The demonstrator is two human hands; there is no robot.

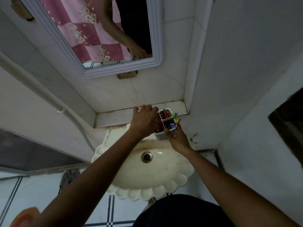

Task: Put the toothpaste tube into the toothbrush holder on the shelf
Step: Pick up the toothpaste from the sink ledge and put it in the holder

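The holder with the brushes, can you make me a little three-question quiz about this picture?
1. True or false: the right hand grips the white holder from below.
2. What red thing sits by the left hand? A) the tube B) a cup C) a towel
3. Fill in: straight below the holder is the cream ____ with a drain.

Key: 1 true. 2 A; whether the fingers are closed on the tube is hidden behind the hand. 3 sink.
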